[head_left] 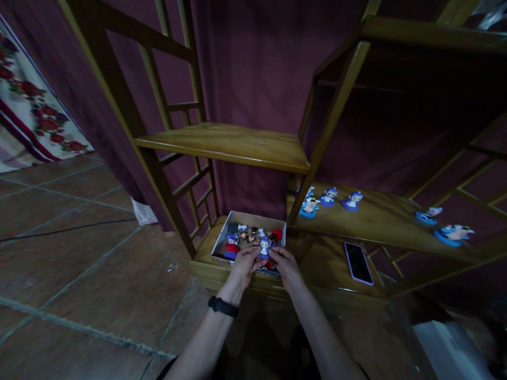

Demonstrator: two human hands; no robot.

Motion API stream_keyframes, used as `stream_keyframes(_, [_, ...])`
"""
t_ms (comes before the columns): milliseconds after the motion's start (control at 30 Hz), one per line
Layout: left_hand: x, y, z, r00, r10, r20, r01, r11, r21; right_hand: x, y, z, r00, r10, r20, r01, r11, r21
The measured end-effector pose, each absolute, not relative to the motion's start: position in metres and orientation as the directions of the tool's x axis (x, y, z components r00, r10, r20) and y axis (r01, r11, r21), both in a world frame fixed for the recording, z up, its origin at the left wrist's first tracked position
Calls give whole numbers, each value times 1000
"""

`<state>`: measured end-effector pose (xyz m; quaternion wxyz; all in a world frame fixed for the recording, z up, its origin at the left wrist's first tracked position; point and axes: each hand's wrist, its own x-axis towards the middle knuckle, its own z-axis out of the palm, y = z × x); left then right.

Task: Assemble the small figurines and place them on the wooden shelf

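Between my two hands, over the front of a shallow cardboard box, is a small blue-and-white figurine [265, 247], upright on a purple base. My left hand [246, 263] pinches it from the left, and a dark band circles that wrist. From the right, my right hand [284, 262] grips its other side with closed fingers. Several more little figurines in red, black, blue and white lie in the box [256, 217] below and behind the one I hold. My hands hide part of the box's front.
Several blue-and-white figurines [351, 200] stand on the wooden shelf [380, 221] to the right. A phone [358, 263] lies on the lower board. Above the box juts another shelf [229, 143], with upright posts either side. A cable [71, 229] crosses the tiled floor at left.
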<state>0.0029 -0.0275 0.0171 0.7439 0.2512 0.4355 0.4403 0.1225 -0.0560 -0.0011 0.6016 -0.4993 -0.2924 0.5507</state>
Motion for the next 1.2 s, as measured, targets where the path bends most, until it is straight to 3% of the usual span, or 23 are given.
stream_keyframes(400, [7, -31, 17, 219, 862, -457, -483, 503, 717, 121, -56, -2, 235, 921, -311, -536, -144, -832])
stream_keyframes(567, [5, -31, 20, 270, 858, -436, -492, 513, 704, 123, -53, -6, 253, 930, -267, -501, -110, -859])
stream_keyframes(833, [8, -35, 18, 139, 922, -360, -460, 382, 802, 120, -54, -4, 319, 915, -247, -379, -116, -918])
stream_keyframes(1200, [11, -38, 16, 114, 939, -323, -452, 339, 825, 118, -55, -7, 387, 900, -200, -325, -70, -943])
